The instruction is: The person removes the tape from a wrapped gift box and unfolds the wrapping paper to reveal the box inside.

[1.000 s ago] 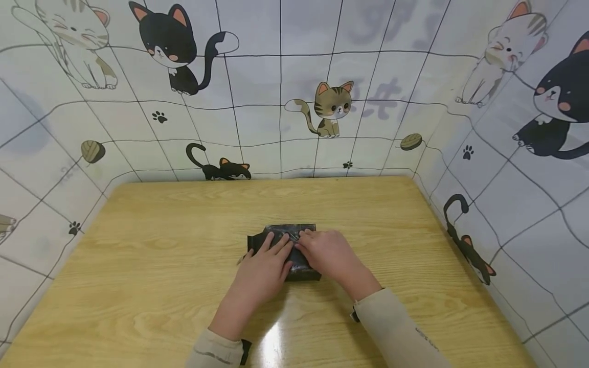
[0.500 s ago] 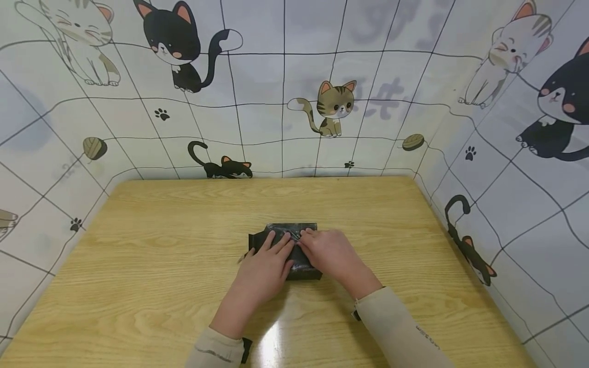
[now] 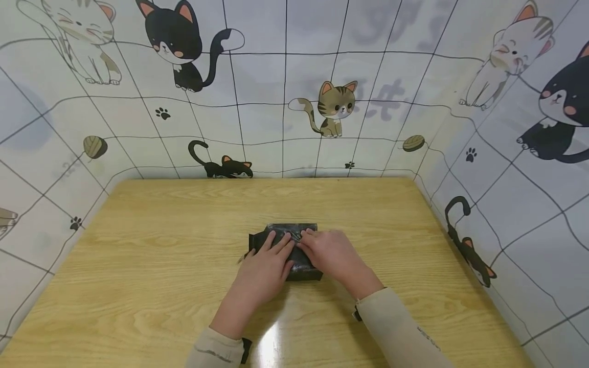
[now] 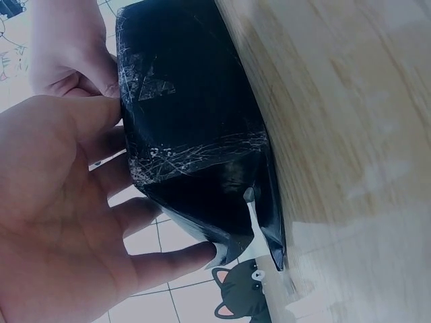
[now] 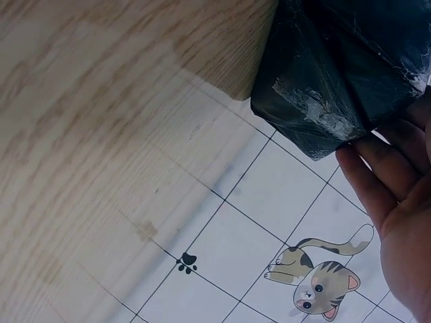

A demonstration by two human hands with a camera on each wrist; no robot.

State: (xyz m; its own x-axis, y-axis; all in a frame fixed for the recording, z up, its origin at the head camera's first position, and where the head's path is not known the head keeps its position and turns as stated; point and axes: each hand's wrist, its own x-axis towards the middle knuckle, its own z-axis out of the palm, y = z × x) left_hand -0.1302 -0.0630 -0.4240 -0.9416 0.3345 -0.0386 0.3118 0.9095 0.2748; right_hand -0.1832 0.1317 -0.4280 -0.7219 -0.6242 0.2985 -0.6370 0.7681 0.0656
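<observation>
A black plastic-wrapped parcel [image 3: 301, 271], scuffed and creased, lies on the wooden table in the head view. My left hand [image 3: 263, 271] rests spread over its left part, fingers straight and pointing away from me. On the top near the right side, my right hand [image 3: 333, 255] has its fingers bent and pinches the plastic where it wrinkles. From the left wrist, the parcel's end [image 4: 202, 188] shows a folded, open-looking flap with a pale sliver between its layers. Seen from the right wrist, whitish scuffs mark the parcel's side [image 5: 316, 108]. Palms and fingers hide much of its top.
The pale wood table [image 3: 161, 286] reaches back to a wall covering [image 3: 280, 117] printed with cats and grid lines. Similar panels stand at left and right. Beige sleeves [image 3: 391, 322] with dark wrist straps cover the forearms.
Both hands stay in place on the parcel, which has not visibly moved. The head view has shifted slightly.
</observation>
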